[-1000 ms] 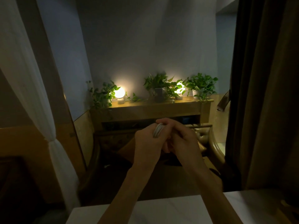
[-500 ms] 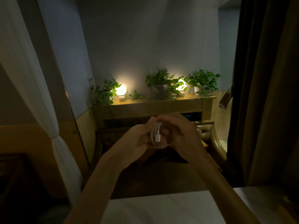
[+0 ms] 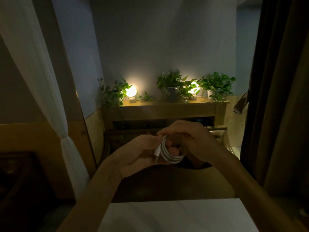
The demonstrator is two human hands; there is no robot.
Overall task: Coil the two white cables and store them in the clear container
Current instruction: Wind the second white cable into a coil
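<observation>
A white cable (image 3: 168, 155), wound into a tight coil, is held in the air between both my hands, above and beyond the white table. My left hand (image 3: 140, 153) cups the coil from the left, palm turned up, with the plug end sticking down by its thumb. My right hand (image 3: 192, 139) arches over the coil from the right, and its fingertips poke through the loop. The second cable and the clear container are out of sight.
A white table (image 3: 177, 215) edge lies at the bottom. Beyond stands a wooden shelf (image 3: 165, 109) with potted plants and two glowing lamps (image 3: 131, 91). A white curtain (image 3: 33, 64) hangs at left, a dark curtain (image 3: 280, 97) at right.
The coil has turned from edge-on to showing its loop. My left hand rolled palm-up and my hands dropped slightly, with the plug end now hanging down.
</observation>
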